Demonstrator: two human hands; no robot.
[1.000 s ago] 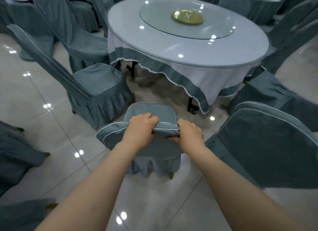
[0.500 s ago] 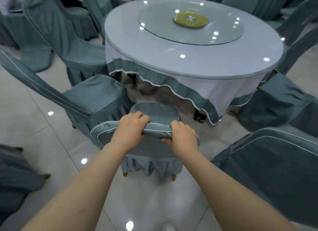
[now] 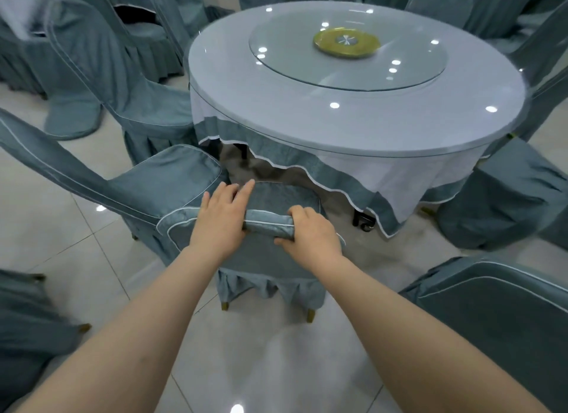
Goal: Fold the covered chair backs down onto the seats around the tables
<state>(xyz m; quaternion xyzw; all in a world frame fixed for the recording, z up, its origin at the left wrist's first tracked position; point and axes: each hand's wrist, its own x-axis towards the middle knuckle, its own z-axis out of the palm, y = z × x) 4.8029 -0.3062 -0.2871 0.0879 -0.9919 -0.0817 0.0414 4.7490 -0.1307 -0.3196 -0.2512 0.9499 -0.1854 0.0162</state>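
A chair in a blue-grey cover (image 3: 270,259) stands right in front of me, facing the round table (image 3: 353,129). The top edge of its covered back (image 3: 269,225) is bunched into a roll between my hands. My left hand (image 3: 222,219) lies over the left part of that edge with its fingers stretched forward and apart, reaching over the seat (image 3: 282,197). My right hand (image 3: 310,234) is closed around the right part of the rolled edge. Both forearms reach in from the bottom of the view.
More covered chairs ring the table: one at the left (image 3: 159,185) with its back leaning away, one at the lower right (image 3: 498,314), one at the right (image 3: 504,197). A glass turntable (image 3: 276,46) with a gold disc (image 3: 345,42) tops the table. The floor is glossy tile (image 3: 76,234).
My left hand's fingers have uncurled from the back's edge and now stretch forward over it. The right hand keeps its grip. The view has moved closer to the table.
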